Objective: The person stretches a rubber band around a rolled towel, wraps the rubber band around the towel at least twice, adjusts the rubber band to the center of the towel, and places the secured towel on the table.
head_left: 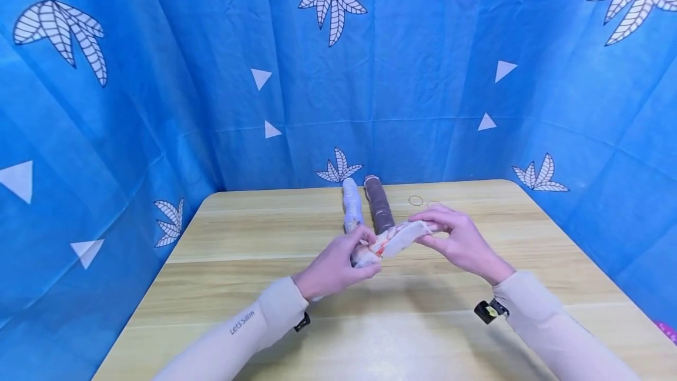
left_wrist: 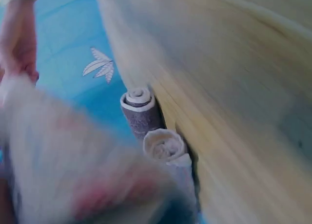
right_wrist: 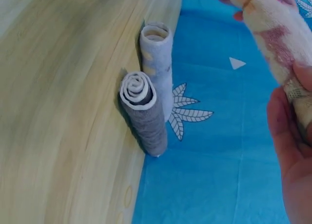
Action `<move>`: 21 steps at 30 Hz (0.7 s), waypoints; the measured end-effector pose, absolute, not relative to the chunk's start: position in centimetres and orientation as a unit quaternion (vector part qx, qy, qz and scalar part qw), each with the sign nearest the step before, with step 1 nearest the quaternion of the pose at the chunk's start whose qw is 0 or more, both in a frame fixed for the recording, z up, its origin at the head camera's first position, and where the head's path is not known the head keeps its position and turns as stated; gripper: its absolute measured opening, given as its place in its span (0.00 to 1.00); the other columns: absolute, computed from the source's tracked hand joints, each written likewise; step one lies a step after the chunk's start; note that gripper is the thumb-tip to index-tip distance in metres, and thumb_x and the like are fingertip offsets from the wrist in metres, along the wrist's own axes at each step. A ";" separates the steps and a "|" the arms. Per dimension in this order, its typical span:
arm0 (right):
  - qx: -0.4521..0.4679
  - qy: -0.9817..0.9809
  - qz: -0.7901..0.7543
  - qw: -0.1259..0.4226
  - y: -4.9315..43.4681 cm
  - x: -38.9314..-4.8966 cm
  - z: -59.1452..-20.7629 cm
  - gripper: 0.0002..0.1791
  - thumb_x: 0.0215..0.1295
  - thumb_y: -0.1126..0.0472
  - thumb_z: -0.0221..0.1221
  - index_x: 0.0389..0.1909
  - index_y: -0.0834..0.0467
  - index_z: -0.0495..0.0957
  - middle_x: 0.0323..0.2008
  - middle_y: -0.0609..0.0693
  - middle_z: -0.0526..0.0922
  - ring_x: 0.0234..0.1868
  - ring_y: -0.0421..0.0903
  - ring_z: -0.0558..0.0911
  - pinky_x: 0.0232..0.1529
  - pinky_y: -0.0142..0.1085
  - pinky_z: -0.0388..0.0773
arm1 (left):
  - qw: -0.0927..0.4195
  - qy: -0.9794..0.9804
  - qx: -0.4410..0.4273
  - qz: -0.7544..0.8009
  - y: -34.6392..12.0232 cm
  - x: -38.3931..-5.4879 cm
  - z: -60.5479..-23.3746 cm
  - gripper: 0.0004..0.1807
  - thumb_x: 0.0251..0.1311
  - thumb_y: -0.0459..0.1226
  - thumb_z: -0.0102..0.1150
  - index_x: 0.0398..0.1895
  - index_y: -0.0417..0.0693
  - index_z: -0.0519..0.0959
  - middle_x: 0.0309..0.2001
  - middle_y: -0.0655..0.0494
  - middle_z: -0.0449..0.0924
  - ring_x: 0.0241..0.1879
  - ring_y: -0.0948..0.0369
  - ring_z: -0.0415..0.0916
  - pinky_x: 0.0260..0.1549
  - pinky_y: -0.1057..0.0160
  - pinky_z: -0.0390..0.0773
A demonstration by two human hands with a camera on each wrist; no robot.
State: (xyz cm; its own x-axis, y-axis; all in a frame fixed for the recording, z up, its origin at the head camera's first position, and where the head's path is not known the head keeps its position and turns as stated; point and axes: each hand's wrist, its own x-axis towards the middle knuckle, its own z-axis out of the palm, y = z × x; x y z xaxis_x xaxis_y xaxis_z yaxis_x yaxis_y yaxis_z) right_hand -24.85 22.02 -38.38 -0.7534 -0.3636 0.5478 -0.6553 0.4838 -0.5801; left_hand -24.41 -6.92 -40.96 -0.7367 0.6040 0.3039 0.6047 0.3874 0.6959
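Observation:
A rolled white towel with red and pink patterning is held above the table between both hands. My left hand grips its left end, fingers curled around the roll. The other end is in the grasp of my right hand. In the right wrist view, the patterned towel has a thin orange-brown band around it near the left hand. Blur in the left wrist view hides the detail of the near end. Behind the towel lie a light lavender rolled towel and a dark grey-brown rolled towel.
Two thin rubber bands lie near the table's back edge, one rubber band left of the other rubber band. The wooden table is bordered by a blue patterned curtain at the back and sides.

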 end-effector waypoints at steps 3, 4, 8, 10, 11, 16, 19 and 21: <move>0.264 -0.854 0.413 0.176 21.8 -24.7 -38.4 0.18 0.58 0.60 0.73 0.50 0.51 0.86 0.47 0.44 0.86 0.42 0.39 0.81 0.40 0.31 0.79 | 0.128 -0.860 -0.398 -0.293 -6.7 -24.1 -41.4 0.21 0.60 0.45 0.70 0.52 0.58 0.71 0.48 0.58 0.77 0.33 0.63 0.75 0.27 0.71 0.76; 0.251 -0.857 0.415 0.173 21.7 -24.6 -38.3 0.18 0.57 0.60 0.73 0.49 0.52 0.86 0.46 0.44 0.86 0.40 0.39 0.81 0.39 0.31 0.79 | 0.169 -0.861 -0.407 -0.255 -6.7 -24.0 -41.6 0.22 0.59 0.44 0.70 0.52 0.57 0.71 0.48 0.58 0.78 0.32 0.64 0.76 0.26 0.72 0.76; 0.213 -0.867 0.418 0.167 21.4 -24.5 -38.2 0.18 0.56 0.60 0.73 0.49 0.55 0.86 0.43 0.47 0.87 0.38 0.41 0.82 0.37 0.30 0.78 | 0.259 -0.845 -0.436 -0.170 -6.6 -24.2 -42.1 0.22 0.58 0.39 0.70 0.54 0.57 0.75 0.50 0.56 0.79 0.32 0.64 0.79 0.28 0.71 0.79; 0.202 -0.872 0.414 0.166 21.2 -24.5 -38.1 0.18 0.56 0.59 0.73 0.48 0.56 0.86 0.42 0.48 0.88 0.38 0.42 0.81 0.36 0.30 0.78 | 0.273 -0.837 -0.449 -0.154 -6.6 -24.4 -42.2 0.24 0.57 0.37 0.70 0.57 0.58 0.76 0.51 0.53 0.79 0.34 0.64 0.80 0.29 0.70 0.80; 0.197 -0.874 0.411 0.168 21.1 -24.5 -38.1 0.18 0.56 0.59 0.73 0.48 0.56 0.86 0.42 0.48 0.88 0.38 0.42 0.81 0.36 0.30 0.78 | 0.278 -0.835 -0.453 -0.144 -6.6 -24.4 -42.2 0.25 0.57 0.36 0.69 0.58 0.59 0.76 0.51 0.53 0.79 0.35 0.63 0.80 0.29 0.70 0.81; 0.189 -0.880 0.396 0.182 20.5 -24.6 -38.0 0.16 0.56 0.59 0.73 0.45 0.57 0.87 0.37 0.48 0.88 0.32 0.42 0.80 0.31 0.30 0.76 | 0.283 -0.833 -0.464 -0.105 -6.5 -24.6 -42.2 0.25 0.58 0.34 0.65 0.60 0.56 0.76 0.49 0.52 0.80 0.36 0.63 0.79 0.29 0.71 0.80; 0.190 -0.880 0.394 0.183 20.3 -24.6 -38.0 0.14 0.56 0.60 0.73 0.44 0.57 0.87 0.31 0.46 0.86 0.27 0.42 0.77 0.26 0.31 0.74 | 0.272 -0.839 -0.463 -0.091 -6.3 -24.7 -42.1 0.22 0.59 0.35 0.65 0.57 0.54 0.76 0.46 0.52 0.79 0.34 0.64 0.76 0.26 0.73 0.78; 0.191 -0.881 0.394 0.182 20.2 -24.7 -38.1 0.14 0.56 0.60 0.73 0.43 0.57 0.87 0.26 0.45 0.83 0.25 0.41 0.74 0.24 0.30 0.71 | 0.267 -0.841 -0.462 -0.086 -6.2 -24.8 -42.1 0.21 0.59 0.35 0.66 0.56 0.53 0.76 0.44 0.52 0.78 0.32 0.64 0.74 0.24 0.74 0.76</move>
